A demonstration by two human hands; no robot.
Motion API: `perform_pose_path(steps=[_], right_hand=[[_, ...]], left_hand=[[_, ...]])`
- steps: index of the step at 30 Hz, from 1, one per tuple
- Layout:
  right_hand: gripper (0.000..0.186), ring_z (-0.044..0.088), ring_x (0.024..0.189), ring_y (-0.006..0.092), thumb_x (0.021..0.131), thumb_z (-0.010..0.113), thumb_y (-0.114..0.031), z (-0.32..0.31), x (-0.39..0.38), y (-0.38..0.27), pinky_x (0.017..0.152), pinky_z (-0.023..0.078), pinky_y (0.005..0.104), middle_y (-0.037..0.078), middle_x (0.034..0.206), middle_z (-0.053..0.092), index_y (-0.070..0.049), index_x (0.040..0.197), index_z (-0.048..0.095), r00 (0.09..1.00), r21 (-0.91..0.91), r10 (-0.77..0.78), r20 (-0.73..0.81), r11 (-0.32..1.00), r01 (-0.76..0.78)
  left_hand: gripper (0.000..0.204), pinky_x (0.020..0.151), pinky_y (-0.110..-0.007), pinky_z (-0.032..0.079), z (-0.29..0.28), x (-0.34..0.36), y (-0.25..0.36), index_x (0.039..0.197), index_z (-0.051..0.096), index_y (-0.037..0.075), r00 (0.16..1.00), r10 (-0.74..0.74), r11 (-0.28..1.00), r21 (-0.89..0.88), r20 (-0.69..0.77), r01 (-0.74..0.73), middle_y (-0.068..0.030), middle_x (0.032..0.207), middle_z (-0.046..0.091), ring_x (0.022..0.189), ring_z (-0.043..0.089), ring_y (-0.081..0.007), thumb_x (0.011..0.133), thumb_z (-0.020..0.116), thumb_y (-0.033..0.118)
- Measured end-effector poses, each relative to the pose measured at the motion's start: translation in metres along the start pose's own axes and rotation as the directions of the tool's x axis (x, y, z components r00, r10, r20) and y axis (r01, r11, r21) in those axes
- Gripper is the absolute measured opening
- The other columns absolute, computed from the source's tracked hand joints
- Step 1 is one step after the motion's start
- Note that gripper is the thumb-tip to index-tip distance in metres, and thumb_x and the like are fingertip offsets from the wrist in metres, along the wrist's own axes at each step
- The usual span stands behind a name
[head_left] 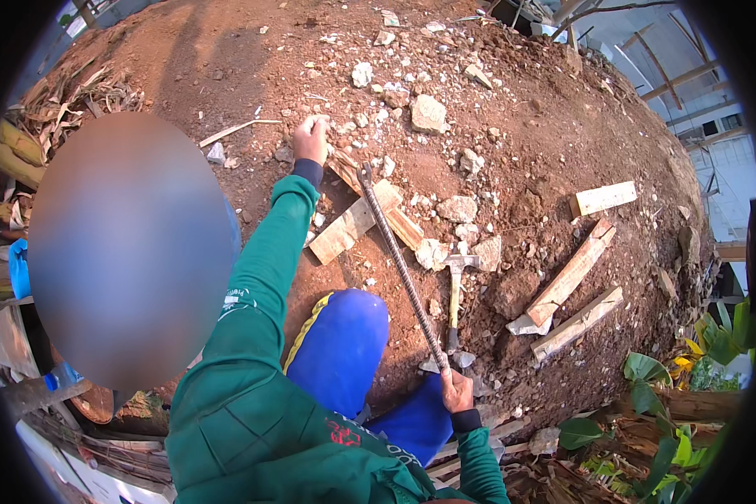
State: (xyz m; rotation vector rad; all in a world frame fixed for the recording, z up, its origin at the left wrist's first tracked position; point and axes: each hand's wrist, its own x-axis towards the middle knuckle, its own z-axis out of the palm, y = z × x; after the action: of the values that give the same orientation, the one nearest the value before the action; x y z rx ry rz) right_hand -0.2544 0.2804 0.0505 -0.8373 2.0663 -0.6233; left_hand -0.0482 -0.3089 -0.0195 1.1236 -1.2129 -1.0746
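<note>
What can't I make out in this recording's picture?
All in the head view:
Metal bar: its lower end, hidden by the right hand.
Left hand: whether its fingers hold anything; too small.
Long wood piece: its middle, covered by the short wood piece.
Left side: whatever the blurred oval covers.
Green plants: cut off by the dark rim.

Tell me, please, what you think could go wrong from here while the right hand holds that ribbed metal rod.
The ribbed metal rod is gripped near one end by the right hand alone, so its far end might swing toward the left hand.
The rod also passes close to the blue-clad knee, which a slip could knock.
The hammer lies on rough, stony ground nearby and might catch a foot.
</note>
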Motion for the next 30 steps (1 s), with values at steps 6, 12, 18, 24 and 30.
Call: perform_pose_path(steps=[6, 12, 18, 24, 30], right_hand=[[0.051, 0.038, 0.054, 0.0078, 0.104, 0.054, -0.039, 0.019, -0.064, -0.011, 0.048, 0.034, 0.0346, 0.003, 0.054, 0.042, 0.001, 0.072, 0.055, 0.998, 0.215, -0.002, 0.066, 0.977, -0.012], [0.054, 0.04, 0.056, 0.01, 0.104, 0.053, -0.042, 0.025, -0.13, -0.027, 0.05, 0.034, 0.0361, 0.004, 0.056, 0.044, 0.0, 0.071, 0.055, 0.999, 0.149, 0.024, 0.036, 0.988, -0.029], [0.061, 0.035, 0.057, 0.0098, 0.105, 0.048, -0.049, 0.041, -0.205, -0.018, 0.05, 0.03, 0.0341, -0.003, 0.058, 0.041, -0.002, 0.067, 0.051, 0.95, 0.418, 0.167, 0.264, 0.868, -0.268], [0.06, 0.038, 0.06, 0.0092, 0.104, 0.051, -0.05, 0.071, -0.267, -0.015, 0.052, 0.033, 0.0331, -0.004, 0.061, 0.045, 0.0, 0.071, 0.058, 0.941, 0.427, 0.291, 0.176, 0.838, -0.339], [0.065, 0.04, 0.059, 0.0124, 0.102, 0.05, -0.054, 0.079, -0.271, 0.0, 0.054, 0.035, 0.0364, 0.005, 0.057, 0.043, 0.005, 0.077, 0.061, 0.951, 0.342, 0.301, 0.074, 0.888, -0.308]], left_hand=[[0.079, 0.056, -0.03, 0.052, -0.029, -0.098, 0.084, 0.107, 0.065, -0.007, 0.741, -0.588, 0.793, 0.049, 0.324, 0.608, -0.0118, 0.086, 0.071, 0.069, 0.07, -0.0184, 0.095, 0.05, 0.069], [0.033, 0.079, -0.031, 0.058, -0.018, -0.124, 0.153, 0.118, 0.06, -0.002, 0.756, -0.332, 0.637, -0.457, 0.564, 0.621, -0.0106, 0.1, 0.071, 0.085, 0.069, -0.0199, 0.106, 0.05, 0.028], [0.028, 0.065, -0.022, 0.045, 0.003, -0.161, 0.199, 0.108, 0.068, 0.003, 0.769, -0.066, 0.927, -0.246, 0.635, 0.283, -0.0029, 0.086, 0.072, 0.075, 0.064, -0.0076, 0.104, 0.055, 0.027], [0.025, 0.054, -0.021, 0.05, 0.056, -0.203, 0.233, 0.104, 0.068, -0.001, 0.755, -0.05, 0.96, -0.176, 0.654, 0.216, -0.007, 0.084, 0.072, 0.066, 0.067, -0.0118, 0.104, 0.056, 0.021], [0.037, 0.073, -0.031, 0.06, 0.122, -0.258, 0.176, 0.127, 0.059, -0.003, 0.414, -0.356, 0.804, 0.048, 0.838, 0.593, -0.0165, 0.112, 0.071, 0.097, 0.073, -0.0264, 0.1, 0.062, 0.023]])
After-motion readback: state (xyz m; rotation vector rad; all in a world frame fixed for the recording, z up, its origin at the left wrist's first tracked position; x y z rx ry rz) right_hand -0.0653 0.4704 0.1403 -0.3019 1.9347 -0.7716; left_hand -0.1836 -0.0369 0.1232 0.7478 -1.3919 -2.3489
